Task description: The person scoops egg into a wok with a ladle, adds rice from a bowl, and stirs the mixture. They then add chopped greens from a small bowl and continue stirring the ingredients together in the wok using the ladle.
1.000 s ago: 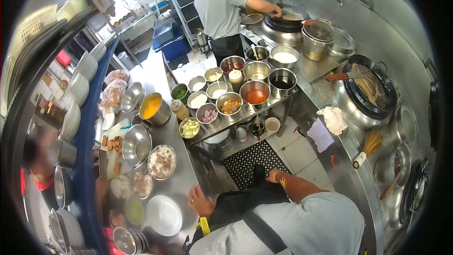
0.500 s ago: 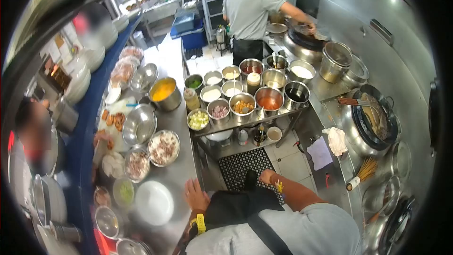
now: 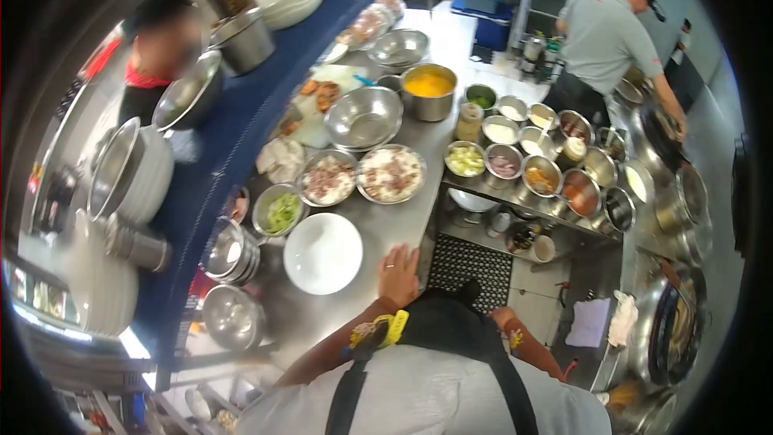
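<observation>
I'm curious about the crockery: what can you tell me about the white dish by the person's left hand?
The white dish is round and smooth, perhaps ceramic or plastic, with nothing visible inside. It sits upright on the metal counter, close beside a bowl of shredded greens. The left hand is near but not touching it.

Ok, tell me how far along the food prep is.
Looks done: ingredients are set out, with chopped greens, pale green chunks and orange liquid in metal containers. In hand: nothing that shows; the left hand lies on the counter, while the right hand is beside the apron, its grip unclear. Left, probably: filling the white bowl, which is empty.
</observation>
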`<state>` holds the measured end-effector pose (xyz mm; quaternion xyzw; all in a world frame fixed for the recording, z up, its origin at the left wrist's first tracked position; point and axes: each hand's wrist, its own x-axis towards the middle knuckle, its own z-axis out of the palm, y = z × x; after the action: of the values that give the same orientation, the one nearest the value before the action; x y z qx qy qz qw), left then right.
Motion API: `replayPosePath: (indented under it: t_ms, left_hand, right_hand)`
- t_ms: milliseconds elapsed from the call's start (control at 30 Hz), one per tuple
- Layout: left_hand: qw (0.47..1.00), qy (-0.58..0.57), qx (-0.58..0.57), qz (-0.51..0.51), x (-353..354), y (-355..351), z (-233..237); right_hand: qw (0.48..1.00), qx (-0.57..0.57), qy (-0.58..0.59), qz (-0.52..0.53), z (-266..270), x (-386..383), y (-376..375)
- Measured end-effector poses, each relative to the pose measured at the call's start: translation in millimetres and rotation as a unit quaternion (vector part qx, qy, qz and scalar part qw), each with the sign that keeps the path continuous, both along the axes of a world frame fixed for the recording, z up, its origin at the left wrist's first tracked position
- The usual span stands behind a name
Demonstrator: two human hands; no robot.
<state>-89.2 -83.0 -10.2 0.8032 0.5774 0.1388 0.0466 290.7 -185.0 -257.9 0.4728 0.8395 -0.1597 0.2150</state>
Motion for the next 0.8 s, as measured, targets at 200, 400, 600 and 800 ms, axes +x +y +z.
replayPosePath:
  t_ms: [200, 400, 600, 800]
  left_hand:
    - [1.0, -0.007, 0.03, 0.0, -2.6, 0.6, -3.7]
    - [0.999, -0.019, 0.036, -0.002, 0.5, -0.5, 2.8]
    - [0.999, -0.014, 0.035, -0.005, 0.5, -0.7, 2.5]
    - [0.999, -0.013, 0.036, -0.002, 1.9, -0.2, 3.1]
  right_hand:
    - [0.972, -0.082, 0.11, -0.19, -24.0, 3.1, 8.8]
    - [0.975, -0.064, 0.096, -0.19, 4.9, -16.2, 13.7]
    - [0.995, -0.028, 0.056, -0.084, -3.6, -10.6, 8.7]
    - [0.993, -0.014, 0.047, -0.11, -40.5, 4.8, -5.5]
